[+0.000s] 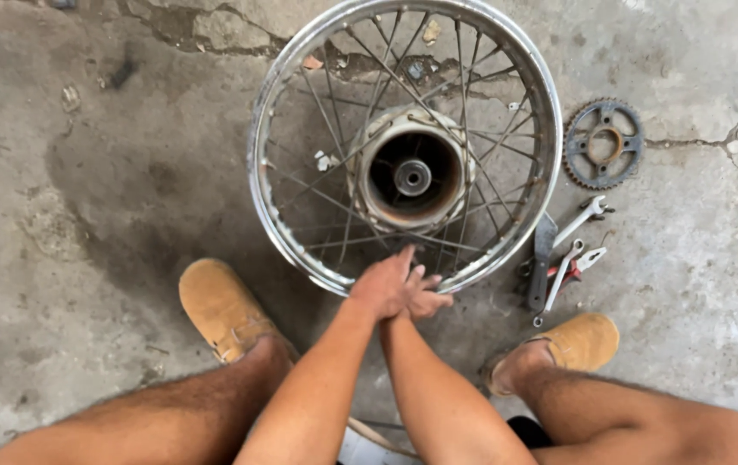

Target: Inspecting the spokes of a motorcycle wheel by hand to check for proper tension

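Nearest my view, the forearms cross between bare knees. My left hand [382,288] lies over my right hand [425,301] at the near rim of the spoked wheel [403,146], which lies flat on the concrete floor [84,172]. Left fingers extended; right fingers curled, but I cannot tell whether they grip anything. I judge the wheel rigid and moderately heavy: grasp the rim, not the thin spokes. Sprocket [603,143] and wrenches [571,250] lie to the right.

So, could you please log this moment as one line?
both hands together at near rim of spoked wheel | sprocket, wrenches beside it
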